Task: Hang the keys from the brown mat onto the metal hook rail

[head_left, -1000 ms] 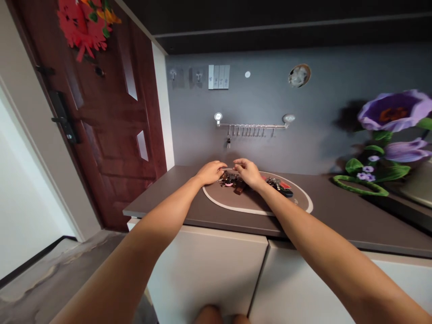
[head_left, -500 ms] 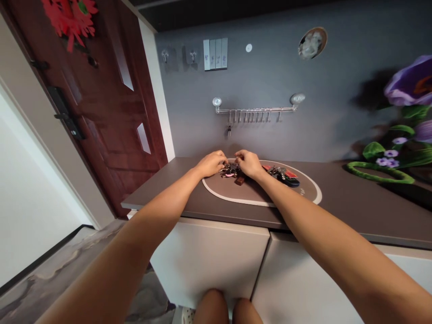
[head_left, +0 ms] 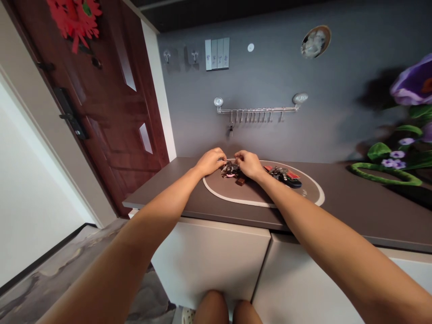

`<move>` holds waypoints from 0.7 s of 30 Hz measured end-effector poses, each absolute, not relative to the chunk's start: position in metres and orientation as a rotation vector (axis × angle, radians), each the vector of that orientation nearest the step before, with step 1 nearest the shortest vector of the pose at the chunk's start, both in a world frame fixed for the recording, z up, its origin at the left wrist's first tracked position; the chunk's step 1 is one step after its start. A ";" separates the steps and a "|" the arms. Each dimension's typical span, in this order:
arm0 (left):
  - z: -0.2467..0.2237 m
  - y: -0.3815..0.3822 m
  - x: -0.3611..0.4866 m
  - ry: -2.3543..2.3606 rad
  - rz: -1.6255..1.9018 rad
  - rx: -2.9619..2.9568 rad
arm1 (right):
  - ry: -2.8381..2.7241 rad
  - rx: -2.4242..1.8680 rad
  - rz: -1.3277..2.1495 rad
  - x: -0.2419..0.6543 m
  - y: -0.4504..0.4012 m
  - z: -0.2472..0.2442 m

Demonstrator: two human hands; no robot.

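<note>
My left hand (head_left: 211, 161) is at the left side of a pile of keys (head_left: 231, 169), its fingers curled together at the pile's edge. My right hand (head_left: 249, 164) is over the pile's right side, fingers bent inward; what either hand pinches is too small to make out. A small brown block (head_left: 240, 181) lies in front of the pile. Right of my right wrist sits a second bunch of keys (head_left: 279, 173) with red and dark items. All of these rest on an oval brown mat (head_left: 256, 196) with a pale border.
On the wall a hook rail (head_left: 258, 110) carries one small dark key item (head_left: 231, 130). A purple flower decoration (head_left: 410, 90) with a green ring base (head_left: 384, 174) stands at the right of the counter (head_left: 351, 202). A dark red door (head_left: 111, 103) is at the left.
The view has shifted slightly. My left hand has lifted a little from the keys; my right hand is nearly where it was.
</note>
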State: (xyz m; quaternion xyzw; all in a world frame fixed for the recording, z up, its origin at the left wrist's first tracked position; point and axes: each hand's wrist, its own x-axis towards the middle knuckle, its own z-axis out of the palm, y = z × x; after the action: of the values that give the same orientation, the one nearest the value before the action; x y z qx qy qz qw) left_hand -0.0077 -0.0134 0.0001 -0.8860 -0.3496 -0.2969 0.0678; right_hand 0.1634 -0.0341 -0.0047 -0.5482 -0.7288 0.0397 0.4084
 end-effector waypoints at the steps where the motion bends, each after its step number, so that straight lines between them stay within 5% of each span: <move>1: 0.000 -0.012 -0.008 -1.049 -0.912 -2.671 | -1.846 -1.391 0.092 0.163 -0.035 -0.004; 13: 0.002 -0.015 -0.004 -1.152 -1.274 -2.626 | -1.888 -1.404 0.067 0.162 -0.041 0.000; 21: -0.003 -0.011 0.003 -1.370 -2.105 -2.805 | -1.883 -1.341 0.104 0.160 -0.042 0.000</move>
State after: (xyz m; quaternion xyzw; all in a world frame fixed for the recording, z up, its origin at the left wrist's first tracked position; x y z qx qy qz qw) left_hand 0.0030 -0.0106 -0.0026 -0.7091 -0.3463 -0.5321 -0.3069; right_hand 0.1604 -0.0422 -0.0001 -0.5308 -0.7449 0.0411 0.4021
